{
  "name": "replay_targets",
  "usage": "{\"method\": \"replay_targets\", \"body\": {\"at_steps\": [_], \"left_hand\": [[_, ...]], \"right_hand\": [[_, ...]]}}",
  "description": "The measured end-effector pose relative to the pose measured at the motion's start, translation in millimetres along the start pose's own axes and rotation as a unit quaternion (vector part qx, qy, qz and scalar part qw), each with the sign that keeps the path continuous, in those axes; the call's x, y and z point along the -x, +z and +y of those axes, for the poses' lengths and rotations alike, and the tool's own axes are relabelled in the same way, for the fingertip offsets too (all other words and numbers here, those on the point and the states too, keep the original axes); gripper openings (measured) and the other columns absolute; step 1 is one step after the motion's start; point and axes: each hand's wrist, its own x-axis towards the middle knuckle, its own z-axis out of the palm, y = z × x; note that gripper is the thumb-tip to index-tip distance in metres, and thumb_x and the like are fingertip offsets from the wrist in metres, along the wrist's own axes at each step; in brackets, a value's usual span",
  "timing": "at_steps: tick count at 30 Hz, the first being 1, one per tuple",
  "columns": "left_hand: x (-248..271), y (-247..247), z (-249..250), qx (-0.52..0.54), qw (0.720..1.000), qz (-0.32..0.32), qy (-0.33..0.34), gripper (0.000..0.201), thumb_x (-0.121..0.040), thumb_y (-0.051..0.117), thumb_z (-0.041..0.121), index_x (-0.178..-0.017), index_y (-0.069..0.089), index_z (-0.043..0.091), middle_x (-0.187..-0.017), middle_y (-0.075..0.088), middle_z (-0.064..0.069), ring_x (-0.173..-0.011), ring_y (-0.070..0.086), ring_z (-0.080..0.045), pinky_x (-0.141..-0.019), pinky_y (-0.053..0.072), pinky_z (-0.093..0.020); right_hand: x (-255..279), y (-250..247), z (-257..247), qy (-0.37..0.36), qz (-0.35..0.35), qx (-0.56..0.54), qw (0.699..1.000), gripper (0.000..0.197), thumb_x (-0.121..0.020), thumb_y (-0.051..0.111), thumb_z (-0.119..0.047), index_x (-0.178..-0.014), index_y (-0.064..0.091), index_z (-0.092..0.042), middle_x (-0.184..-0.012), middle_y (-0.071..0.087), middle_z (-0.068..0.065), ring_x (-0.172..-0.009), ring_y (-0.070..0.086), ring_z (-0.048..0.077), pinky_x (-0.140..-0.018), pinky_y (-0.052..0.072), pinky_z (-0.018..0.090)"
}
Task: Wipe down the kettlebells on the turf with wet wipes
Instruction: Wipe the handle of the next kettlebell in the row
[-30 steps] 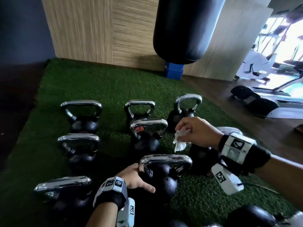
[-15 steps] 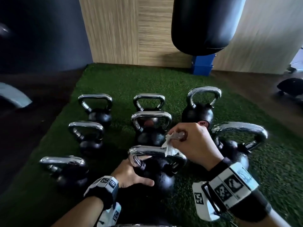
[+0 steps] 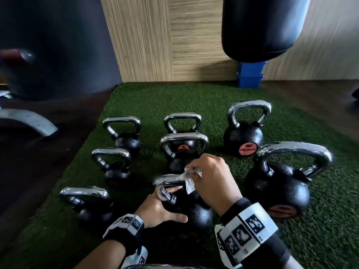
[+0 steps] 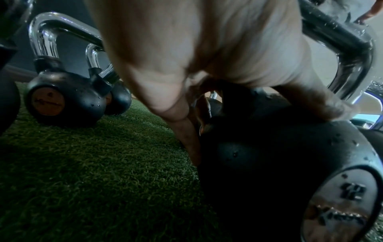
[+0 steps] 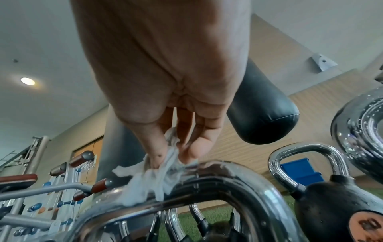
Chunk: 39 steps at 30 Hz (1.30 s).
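Pinching the wet wipe point(image 3: 188, 179) on the near middle kettlebell point(image 3: 186, 207) handle with your right hand point(image 3: 211, 183), left hand point(image 3: 157, 209) curled round its body, you seemingly had most kettlebells left.

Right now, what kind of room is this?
Most likely a gym. Chrome-handled kettlebells stand in rows on green turf, a black punching bag hangs by the wall, and the right wrist view shows exercise machines.

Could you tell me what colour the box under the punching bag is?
The box is blue; the head view shows it best.
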Motion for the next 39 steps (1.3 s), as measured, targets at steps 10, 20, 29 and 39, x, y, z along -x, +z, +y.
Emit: {"method": "replay_targets", "body": {"at_steps": [10,20,29,39], "left_hand": [[3.4,-3.3,2.4,0.006,1.000,-0.009,0.003,0.091,-0.043,0.090,0.078,-0.123,0.048,0.076,-0.149,0.034,0.032,-0.137,0.035,0.005,-0.109,0.031,-0.016],[6.6,-7.1,8.7,-0.013,1.000,-0.024,-0.003,0.096,-0.043,0.086,0.082,-0.128,0.043,0.076,-0.146,0.033,0.028,-0.139,0.037,-0.002,-0.116,0.035,-0.025],[5.0,-7.0,6.6,-0.012,1.000,-0.020,0.000,0.096,-0.043,0.088,0.079,-0.127,0.043,0.078,-0.151,0.038,0.024,-0.142,0.038,-0.003,-0.115,0.034,-0.023],[1.1,-28.6,6.0,-0.139,0.984,-0.110,-0.020,0.111,-0.056,0.091,0.062,-0.149,0.030,0.061,-0.160,0.026,0.019,-0.146,0.031,-0.005,-0.121,0.029,-0.024]], "right_hand": [[17.6,-11.0,14.4,0.049,0.050,0.062,0.996,0.015,-0.084,0.064,-0.003,-0.084,0.078,-0.010,-0.082,0.059,0.000,-0.070,0.058,0.019,-0.061,0.039,0.021],[46.7,2.4,60.4,0.235,0.163,-0.100,0.953,0.009,-0.083,0.077,-0.022,-0.079,0.079,-0.030,-0.053,0.063,-0.020,-0.054,0.058,-0.007,-0.051,0.041,0.004],[58.5,31.9,96.9,0.288,0.101,-0.253,0.918,0.014,-0.085,0.074,-0.017,-0.083,0.081,-0.029,-0.074,0.077,0.000,-0.083,0.074,0.033,-0.075,0.060,0.057],[63.1,37.7,109.9,0.317,0.000,-0.205,0.926,0.012,-0.083,0.075,-0.007,-0.079,0.080,-0.017,-0.075,0.077,0.006,-0.074,0.076,0.027,-0.075,0.063,0.042]]}}
